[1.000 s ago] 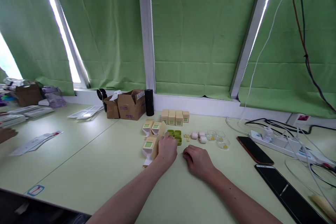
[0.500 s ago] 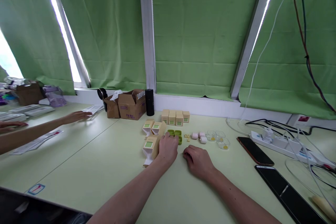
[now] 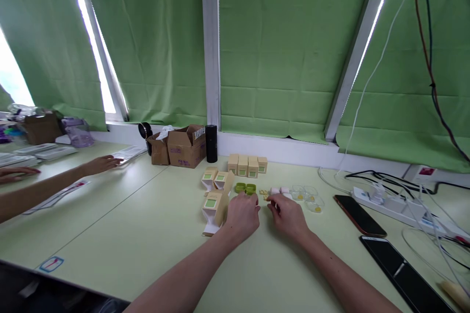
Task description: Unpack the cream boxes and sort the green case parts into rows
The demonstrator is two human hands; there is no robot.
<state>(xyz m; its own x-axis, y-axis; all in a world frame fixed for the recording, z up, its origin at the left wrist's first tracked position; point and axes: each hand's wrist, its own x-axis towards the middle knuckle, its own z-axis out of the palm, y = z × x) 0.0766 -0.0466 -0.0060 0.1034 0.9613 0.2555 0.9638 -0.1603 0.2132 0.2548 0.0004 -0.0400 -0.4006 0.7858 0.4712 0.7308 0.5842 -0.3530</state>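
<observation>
My left hand (image 3: 243, 212) is closed with its fingers curled just in front of the small green square boxes (image 3: 250, 189). What it holds, if anything, is hidden behind the fingers. To its right, my right hand (image 3: 288, 215) reaches forward with bent, closed fingers. Its fingertips come down beside the small yellow pieces (image 3: 263, 192); whether one is pinched cannot be made out. Behind this hand are white-pink rolls (image 3: 284, 190), partly covered by it. Open cardboard boxes (image 3: 211, 204) with green labels lie by my left wrist.
Closed small cartons (image 3: 243, 165) stand in a row behind. Clear round cups (image 3: 315, 203) with yellow contents sit at right, then phones (image 3: 360, 214) and a cabled power strip (image 3: 398, 208). Larger brown boxes (image 3: 186, 149) and a black cylinder (image 3: 211, 143) are at back; another person's hand (image 3: 103, 164) touches papers.
My left hand has drawn back from the green boxes and slightly right, uncovering some of them. My right hand has moved forward to the yellow pieces, partly covering the rolls.
</observation>
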